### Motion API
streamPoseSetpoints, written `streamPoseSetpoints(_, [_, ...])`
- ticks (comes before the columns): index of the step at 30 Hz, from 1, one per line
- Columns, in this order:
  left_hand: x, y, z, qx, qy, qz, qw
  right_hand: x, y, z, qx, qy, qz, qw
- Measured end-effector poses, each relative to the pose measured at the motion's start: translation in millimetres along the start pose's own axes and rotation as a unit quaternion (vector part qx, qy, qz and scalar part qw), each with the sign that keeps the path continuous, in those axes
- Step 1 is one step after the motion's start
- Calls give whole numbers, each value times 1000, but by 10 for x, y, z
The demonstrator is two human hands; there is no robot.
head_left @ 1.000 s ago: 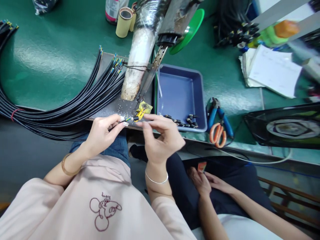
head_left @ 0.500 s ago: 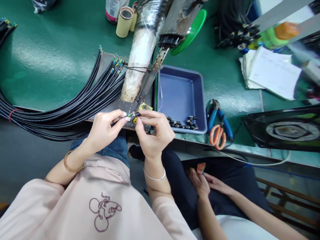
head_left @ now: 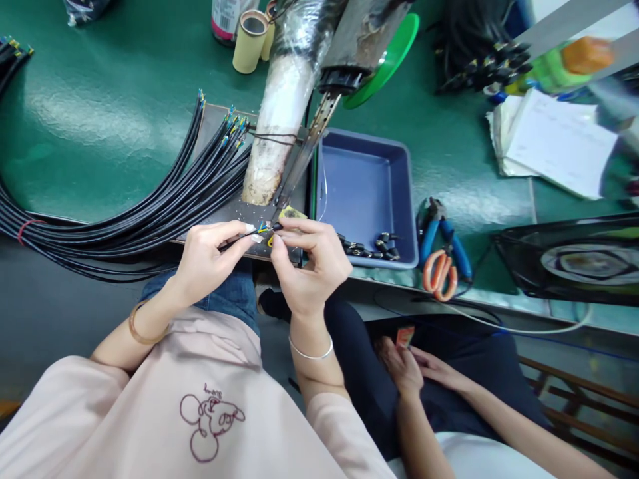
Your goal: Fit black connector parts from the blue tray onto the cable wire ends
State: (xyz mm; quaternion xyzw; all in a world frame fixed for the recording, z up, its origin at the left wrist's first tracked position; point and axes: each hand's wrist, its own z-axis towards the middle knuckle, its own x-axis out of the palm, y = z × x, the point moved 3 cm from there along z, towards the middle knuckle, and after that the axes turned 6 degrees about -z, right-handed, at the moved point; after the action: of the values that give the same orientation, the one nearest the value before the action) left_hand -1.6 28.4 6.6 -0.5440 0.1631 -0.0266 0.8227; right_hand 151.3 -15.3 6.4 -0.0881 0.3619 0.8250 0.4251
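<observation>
left hand (head_left: 212, 261) pinches black cable (head_left: 237, 241) | right hand (head_left: 313, 263) pinches small black connector (head_left: 275, 227) | coloured wires (head_left: 262, 228) between hands

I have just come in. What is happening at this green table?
The person's left hand pinches a thin black cable with blue and yellow wire ends; the right hand holds a small black part close to those wires. Whether they touch is too small to tell. A perforated metal rod slants down toward the hands. To the left lies a red-tied bundle of black cables; to the right, small black connectors lie in a blue-grey plastic tray.
</observation>
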Motion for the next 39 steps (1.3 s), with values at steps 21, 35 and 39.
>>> streamPoseSetpoints(21, [-7,17,-16,29,-4,9,1000,21,-12,-52,3,-20,37,999])
streamPoseSetpoints(35, [-60,-140,-187,77,79,265,958,-93,-75,-79,5,-75,48,996])
streamPoseSetpoints(39, [-126,-108,-243,19,144,336,931,-200,-155,-90,25,-151,57,987])
